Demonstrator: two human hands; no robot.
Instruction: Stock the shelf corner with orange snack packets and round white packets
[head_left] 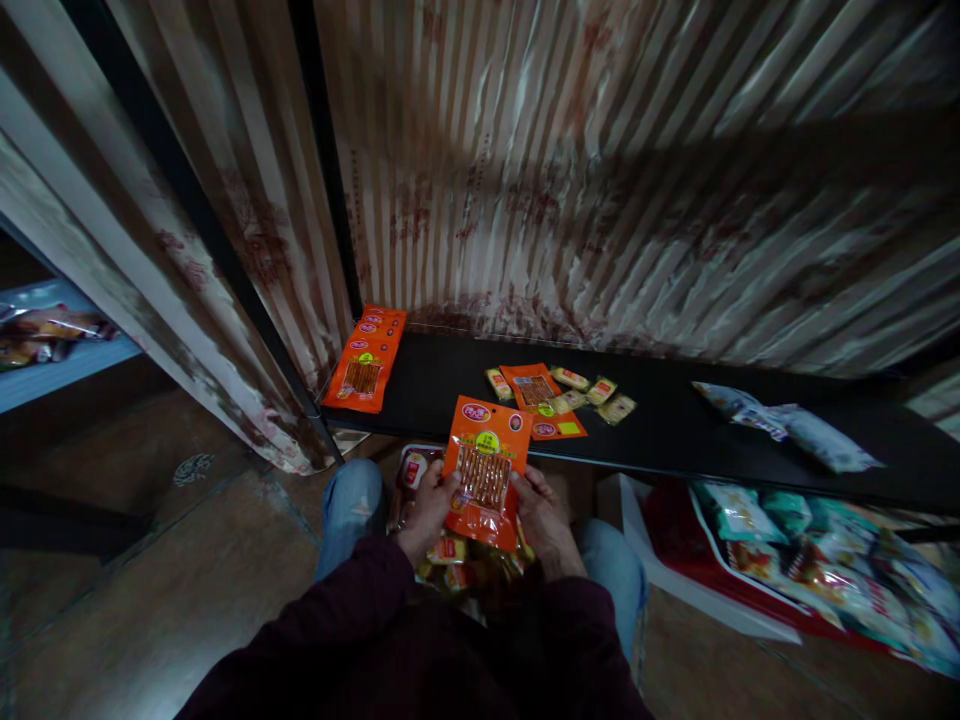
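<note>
Both my hands hold one orange snack packet with a clear window showing brown sticks, upright above my lap. My left hand grips its left edge, and my right hand grips its right edge, fingers closed on it. Just beyond it runs a low black shelf. On the shelf lie another orange packet with several small wrapped snacks around it, and a row of orange packets at the left end. More small snacks sit under my hands.
Pale blue-white bags lie on the shelf's right part. Under the shelf at right a white-rimmed box holds several colourful snack bags. A striped, stained curtain hangs behind. Another shelf with packets is at far left. My knees in jeans rest on a brown floor.
</note>
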